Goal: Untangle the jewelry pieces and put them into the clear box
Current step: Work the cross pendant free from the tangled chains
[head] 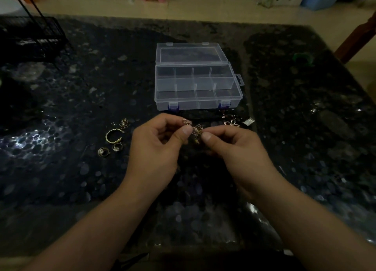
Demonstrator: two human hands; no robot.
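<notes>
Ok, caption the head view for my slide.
Both hands pinch a jewelry tangle before the open clear box.

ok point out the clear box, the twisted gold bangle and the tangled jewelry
clear box [207,105]: head view, front wall
twisted gold bangle [109,134]: head view, left curve
tangled jewelry [197,130]: head view, clump between both thumbs

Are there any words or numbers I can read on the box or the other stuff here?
None can be read.
clear box: no label or print shows.
small silvery packet: too small and blurred to tell.
tangled jewelry, pinched by left hand and right hand: no writing.
</notes>
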